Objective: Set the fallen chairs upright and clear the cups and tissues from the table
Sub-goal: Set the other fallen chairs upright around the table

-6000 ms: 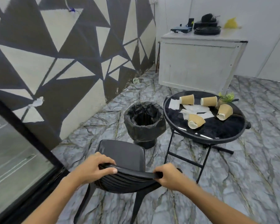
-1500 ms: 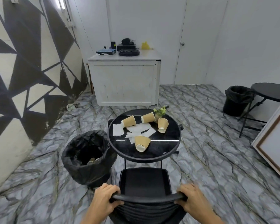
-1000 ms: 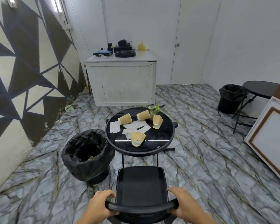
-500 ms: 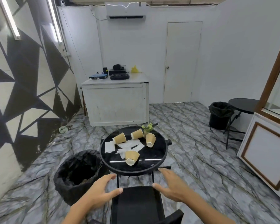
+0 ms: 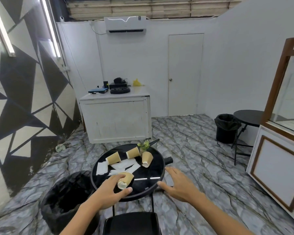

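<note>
Several tan paper cups lie tipped on the round black table (image 5: pixel 162 168): one at the left (image 5: pixel 114 158), one at the back (image 5: pixel 133 152), one at the right (image 5: pixel 147 158) and the nearest one (image 5: pixel 126 179). White tissues (image 5: pixel 124 166) are spread between them. My left hand (image 5: pixel 109 192) reaches over the front rim with fingers spread at the nearest cup, not closed on it. Over the table's right front edge hovers my right hand (image 5: pixel 176 185), open and holding nothing. The black chair (image 5: pixel 131 223) stands upright just below my hands.
A black-lined bin (image 5: pixel 64 195) stands left of the table. A small plant (image 5: pixel 143 145) sits at the table's back edge, and dark parts (image 5: pixel 168 160) stick out behind it. A white cabinet (image 5: pixel 115 119), a second bin (image 5: pixel 226 128), a second table (image 5: pixel 248 116) and a framed counter (image 5: pixel 275 167) stand around.
Both hands let go of the chair back and moved forward to the table. The left hand has reached the nearest cup. The view has tilted up.
</note>
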{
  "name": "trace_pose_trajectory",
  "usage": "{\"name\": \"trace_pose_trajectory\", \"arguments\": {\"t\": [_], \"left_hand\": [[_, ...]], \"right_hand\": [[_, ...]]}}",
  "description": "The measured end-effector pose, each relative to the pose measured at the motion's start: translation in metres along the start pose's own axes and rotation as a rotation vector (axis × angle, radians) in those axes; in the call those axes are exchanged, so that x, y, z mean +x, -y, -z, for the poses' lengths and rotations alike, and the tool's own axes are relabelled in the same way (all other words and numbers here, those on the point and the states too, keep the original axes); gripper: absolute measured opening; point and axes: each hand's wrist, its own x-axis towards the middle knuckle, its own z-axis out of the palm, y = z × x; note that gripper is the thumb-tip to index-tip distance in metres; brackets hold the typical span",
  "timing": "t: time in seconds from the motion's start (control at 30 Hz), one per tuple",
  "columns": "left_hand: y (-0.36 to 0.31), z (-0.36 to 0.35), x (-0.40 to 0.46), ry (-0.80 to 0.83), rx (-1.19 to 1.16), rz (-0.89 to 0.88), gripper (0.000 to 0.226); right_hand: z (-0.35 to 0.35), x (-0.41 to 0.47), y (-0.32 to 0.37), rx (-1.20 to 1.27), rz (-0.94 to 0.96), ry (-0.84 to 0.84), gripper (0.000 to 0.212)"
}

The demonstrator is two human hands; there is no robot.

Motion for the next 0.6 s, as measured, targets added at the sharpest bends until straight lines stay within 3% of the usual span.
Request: {"name": "trace_pose_trajectory", "arguments": {"t": [0.33,0.6], "left_hand": [[-0.129,-0.062,0.130,-0.056,0.076,-0.040,0.080],[-0.197,-0.107,0.229,-0.022,0.134,-0.034,0.100]], "right_hand": [[0.094,0.053,-0.134,-0.080,0.026,0.023,0.094],[0.139,0.097,-0.220,-0.092,0.031,0.012,0.086]]}}
